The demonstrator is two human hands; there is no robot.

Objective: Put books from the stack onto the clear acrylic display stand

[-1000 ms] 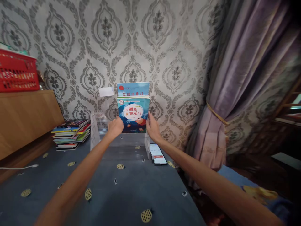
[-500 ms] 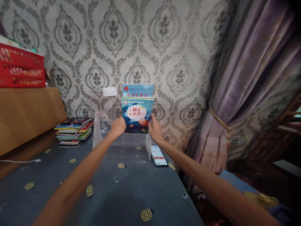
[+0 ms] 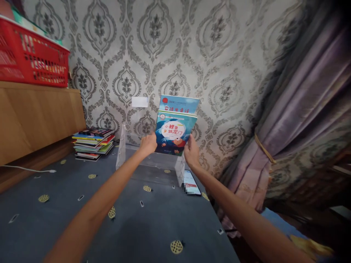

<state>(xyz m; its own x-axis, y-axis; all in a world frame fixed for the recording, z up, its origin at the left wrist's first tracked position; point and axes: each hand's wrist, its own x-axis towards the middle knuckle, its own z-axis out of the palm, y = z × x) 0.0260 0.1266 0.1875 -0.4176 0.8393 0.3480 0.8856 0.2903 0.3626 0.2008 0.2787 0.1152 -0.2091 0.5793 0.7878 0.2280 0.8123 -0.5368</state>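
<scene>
Between my two hands is a blue picture book [image 3: 172,137] with a white title oval and an orange fish on its cover. Directly behind it stands a taller light-blue book [image 3: 179,104], its lower part hidden. My left hand [image 3: 148,143] is closed at the picture book's left edge. On the opposite edge, my right hand [image 3: 192,150] grips it with the thumb toward the front. Both books are upright, tilted slightly, over the right part of a clear plastic rack [image 3: 153,166]. Whether their bottoms touch the rack I cannot tell.
A phone [image 3: 192,182] lies by the rack's right side. Left of the rack is a stack of books [image 3: 93,144]. A red basket [image 3: 35,56] rests on a wooden cabinet [image 3: 41,120], with a white cable [image 3: 30,168] below. A curtain [image 3: 263,157] hangs at right.
My view has turned and tilted, so the whole scene sits further right. Both hands keep hold of the picture book, which stays over the rack's right part.
</scene>
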